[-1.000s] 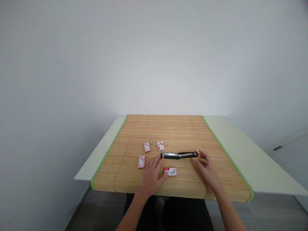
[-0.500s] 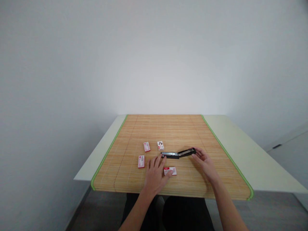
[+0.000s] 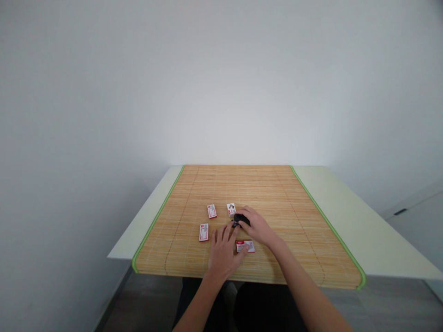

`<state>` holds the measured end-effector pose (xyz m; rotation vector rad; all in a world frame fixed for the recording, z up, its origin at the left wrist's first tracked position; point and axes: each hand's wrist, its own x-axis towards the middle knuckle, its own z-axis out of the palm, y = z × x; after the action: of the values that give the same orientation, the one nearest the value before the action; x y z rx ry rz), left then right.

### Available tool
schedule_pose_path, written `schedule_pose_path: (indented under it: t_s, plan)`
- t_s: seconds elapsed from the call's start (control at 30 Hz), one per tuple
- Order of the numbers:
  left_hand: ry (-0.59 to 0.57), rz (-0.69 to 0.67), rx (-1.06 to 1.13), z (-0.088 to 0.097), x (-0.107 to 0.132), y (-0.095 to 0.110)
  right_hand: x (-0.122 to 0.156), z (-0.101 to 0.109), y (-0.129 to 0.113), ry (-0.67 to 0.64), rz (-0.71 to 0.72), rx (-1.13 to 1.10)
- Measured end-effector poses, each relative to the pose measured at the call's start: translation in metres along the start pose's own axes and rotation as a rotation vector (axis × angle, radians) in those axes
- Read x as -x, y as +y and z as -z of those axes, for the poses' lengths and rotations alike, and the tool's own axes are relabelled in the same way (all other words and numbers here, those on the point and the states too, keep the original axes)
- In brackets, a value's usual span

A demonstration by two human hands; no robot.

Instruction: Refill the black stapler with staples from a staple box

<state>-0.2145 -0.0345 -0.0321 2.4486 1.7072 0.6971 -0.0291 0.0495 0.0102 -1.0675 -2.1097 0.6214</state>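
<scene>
A black stapler rests on the bamboo mat, its top arm folded down over its base, and most of it is covered by my hands. My right hand grips the top arm, thumb on the near side and fingers on the far side. My left hand lies palm down with fingers spread, two fingertips touching the left end of the stapler. Its thumb rests over a red and white small box near the mat's front.
A white box with a stapler picture stands just behind the stapler. Two more red and white boxes, one farther back and one nearer, lie to the left. The green-edged mat covers the middle of a white table against a wall.
My right hand has swung the stapler's top arm from the right over to the left, folding the stapler closed. My left hand has stayed in place.
</scene>
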Motion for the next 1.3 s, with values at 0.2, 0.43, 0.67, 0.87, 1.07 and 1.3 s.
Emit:
schedule_pose_path:
  t_s: [0.2, 0.43, 0.67, 0.87, 1.07, 1.3]
  plan:
    - [0.002, -0.013, 0.063, 0.006, -0.001, 0.001, 0.003, -0.008, 0.012, -0.014, -0.047, 0.040]
    - [-0.049, -0.119, 0.218, 0.025, 0.008, 0.003, 0.032, 0.011, 0.028, 0.023, -0.157, -0.031]
    - [0.028, 0.125, 0.140, 0.012, 0.009, -0.001, 0.060, 0.011, 0.029, 0.170, -0.299, -0.094]
    - [0.128, 0.238, 0.084, 0.001, 0.013, -0.003, 0.079, -0.013, 0.020, 0.297, -0.400, -0.149]
    - [0.208, 0.232, 0.032, 0.013, 0.018, -0.032, 0.080, -0.032, 0.012, 0.370, -0.384, -0.137]
    - [0.180, 0.127, 0.053, 0.021, -0.028, -0.082, 0.046, -0.064, 0.005, 0.397, -0.296, -0.069]
